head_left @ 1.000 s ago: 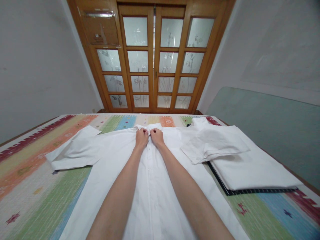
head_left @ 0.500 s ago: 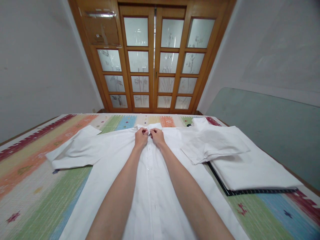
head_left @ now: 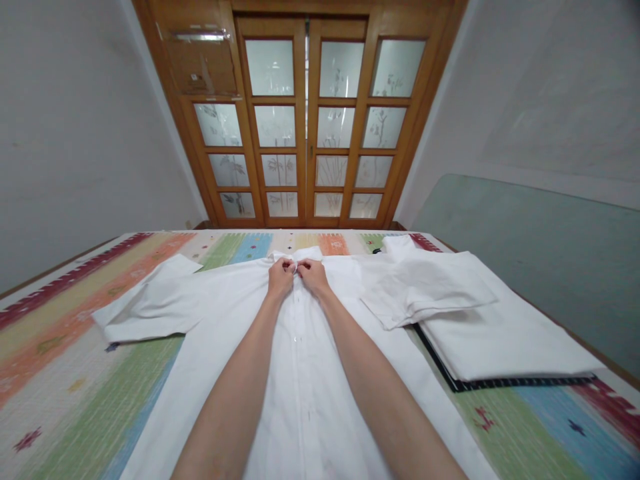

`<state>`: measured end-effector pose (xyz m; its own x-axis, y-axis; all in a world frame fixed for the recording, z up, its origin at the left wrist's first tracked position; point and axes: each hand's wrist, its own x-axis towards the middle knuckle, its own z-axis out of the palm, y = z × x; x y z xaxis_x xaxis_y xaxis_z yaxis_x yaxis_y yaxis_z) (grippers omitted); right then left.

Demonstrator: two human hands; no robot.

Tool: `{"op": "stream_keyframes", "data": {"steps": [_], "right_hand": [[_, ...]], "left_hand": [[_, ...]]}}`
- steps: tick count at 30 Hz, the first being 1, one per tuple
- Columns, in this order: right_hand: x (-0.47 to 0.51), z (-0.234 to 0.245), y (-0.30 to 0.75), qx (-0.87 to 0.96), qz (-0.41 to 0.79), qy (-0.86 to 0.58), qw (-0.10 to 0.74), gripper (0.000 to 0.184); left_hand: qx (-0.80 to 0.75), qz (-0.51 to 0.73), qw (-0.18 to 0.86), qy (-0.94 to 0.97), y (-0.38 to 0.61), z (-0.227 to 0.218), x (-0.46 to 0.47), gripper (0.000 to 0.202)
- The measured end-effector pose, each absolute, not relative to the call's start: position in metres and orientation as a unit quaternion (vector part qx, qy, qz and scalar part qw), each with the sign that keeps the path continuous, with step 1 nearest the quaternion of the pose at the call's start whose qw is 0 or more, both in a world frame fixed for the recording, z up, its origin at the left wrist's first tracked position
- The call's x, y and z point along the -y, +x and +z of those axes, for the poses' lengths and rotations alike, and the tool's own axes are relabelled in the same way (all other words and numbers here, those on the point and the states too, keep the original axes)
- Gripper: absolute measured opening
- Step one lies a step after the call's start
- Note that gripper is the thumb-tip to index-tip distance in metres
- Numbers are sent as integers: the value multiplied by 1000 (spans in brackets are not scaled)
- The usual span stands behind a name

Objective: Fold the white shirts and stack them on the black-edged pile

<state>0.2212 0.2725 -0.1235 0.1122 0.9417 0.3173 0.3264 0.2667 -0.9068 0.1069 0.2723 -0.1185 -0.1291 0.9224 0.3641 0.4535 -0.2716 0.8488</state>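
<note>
A white short-sleeved shirt (head_left: 230,287) lies spread face up, its collar at the far end and its button placket running down the middle toward me. My left hand (head_left: 281,276) pinches the front edge just below the collar (head_left: 307,253). Close beside it, my right hand (head_left: 312,275) grips the opposite front edge with thumb and fingers. The fingertips of both hands nearly meet over the placket; any button between them is too small to make out. Both forearms reach across the shirt body.
A striped, patterned cover (head_left: 75,387) lies beneath the shirt. On the right, folded white cloth (head_left: 515,340) rests on a dark item with a white-marked edge (head_left: 525,384), partly under the shirt's right sleeve (head_left: 425,293). A pale green board (head_left: 525,233) stands along the right wall; wooden glazed doors (head_left: 307,120) are behind.
My fingers have shifted slightly at the shirt's neckline, and a bit of white fabric now shows between the fingertips. The shirt and folded cloth lie as before.
</note>
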Motion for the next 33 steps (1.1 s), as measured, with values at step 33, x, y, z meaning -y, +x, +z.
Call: {"op": "stream_keyframes", "data": {"steps": [33], "right_hand": [[-283, -132, 220, 586, 320, -524, 529, 28]], "left_hand": [[-566, 492, 231, 620, 106, -122, -275, 14]]}}
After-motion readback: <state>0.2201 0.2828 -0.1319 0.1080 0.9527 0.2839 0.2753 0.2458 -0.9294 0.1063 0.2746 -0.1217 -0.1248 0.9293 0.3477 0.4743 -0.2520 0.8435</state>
